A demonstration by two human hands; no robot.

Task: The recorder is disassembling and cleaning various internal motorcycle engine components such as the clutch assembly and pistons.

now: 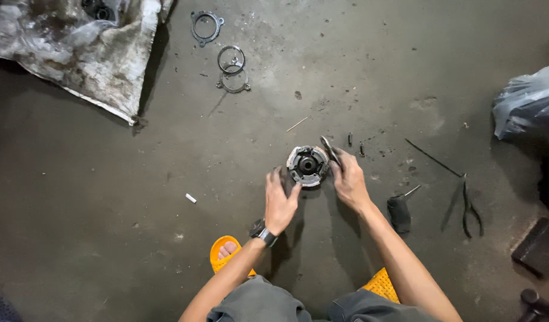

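Round metal clutch assembly [308, 166] on concrete floor [137, 209], likely heavy, rigid and greasy, best gripped at rim: left hand [280, 203] steadying its near edge, right hand [348, 179] clasping dark tool [330, 150] against its side.

1. Floor [107, 197]: dark grey concrete, mottled with paler patches and black specks.
2. Round clutch part [307, 166]: silver-grey metal rim, black centre.
3. Sandals [222, 250]: bright orange-yellow, the right one with a perforated pattern.
4. Wristwatch [261, 231]: black.
5. Trousers [262, 304]: grey-green.
6. Sheet [77, 48], top left: dirty white, smeared with grey and brown.
7. Ring gaskets [231, 59]: dull grey metal.
8. Pliers [468, 206]: black.
9. Plastic bag [528, 101], right edge: pale blue-grey, translucent.
10. Small stub [191, 198] on floor: white.
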